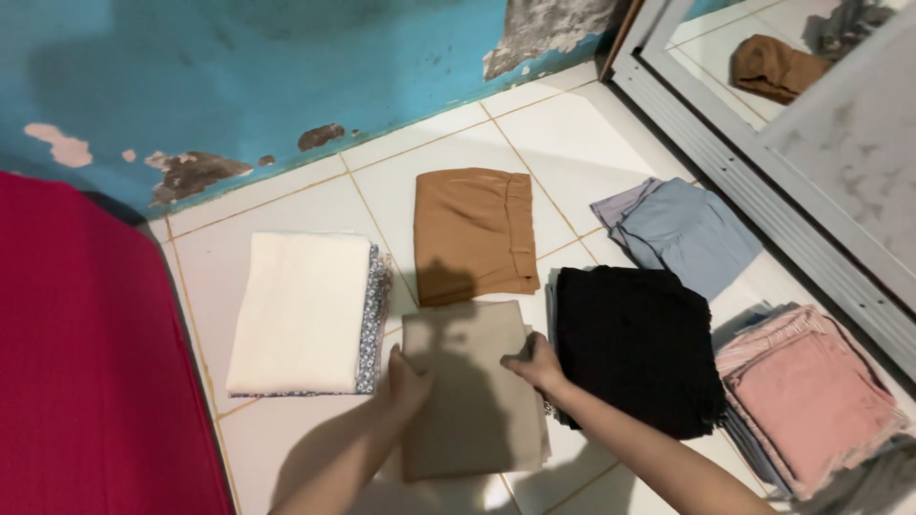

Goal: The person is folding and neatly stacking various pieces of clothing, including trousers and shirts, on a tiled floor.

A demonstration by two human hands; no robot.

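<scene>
1. A red fabric surface point(86, 362) filled the far left of the floor, below a blue wall point(239, 76) with peeling paint.
2. A folded cream cloth point(301, 310) lay on the white tiled floor point(572, 133), on top of a blue patterned cloth point(375, 319) that showed along its right edge.
3. The left hand point(405, 386) lay flat on the left edge of a folded beige cloth point(472, 391), fingers together and pressing down, not gripping.
4. The beige cloth lay on the tiles between the cream cloth and a black one, just below a folded tan cloth point(472, 234).
5. The right hand point(536, 367) pressed the beige cloth's right edge, fingers curled onto it.
6. Judged step: flattening a finished fold; a next move would need both hands to release evenly.
7. To the right lay the folded black cloth point(634, 348), a grey-blue cloth point(682, 229) and a pink cloth point(811, 396) on a stack.
8. No packages, labels or signs were visible.
</scene>
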